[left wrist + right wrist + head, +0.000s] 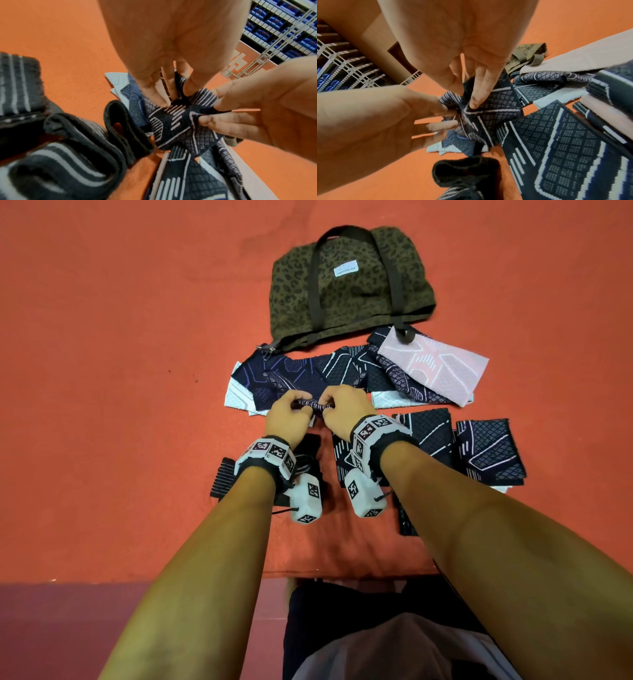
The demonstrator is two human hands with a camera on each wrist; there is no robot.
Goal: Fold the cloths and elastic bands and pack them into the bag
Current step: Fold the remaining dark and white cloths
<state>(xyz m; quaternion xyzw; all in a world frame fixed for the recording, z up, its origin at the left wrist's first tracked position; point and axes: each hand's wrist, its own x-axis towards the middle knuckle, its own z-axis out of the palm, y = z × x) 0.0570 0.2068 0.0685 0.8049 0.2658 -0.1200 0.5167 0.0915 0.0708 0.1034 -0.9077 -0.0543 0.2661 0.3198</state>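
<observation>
Dark patterned cloth [178, 119], bunched and lifted off an orange surface [65, 44]. Left hand [173, 44] pinched its upper edge; right hand [257, 108] pinched its right side. Folded dark striped bands [68, 155] lay left of the cloth. Wire racks [278, 31] stood beyond it.
</observation>
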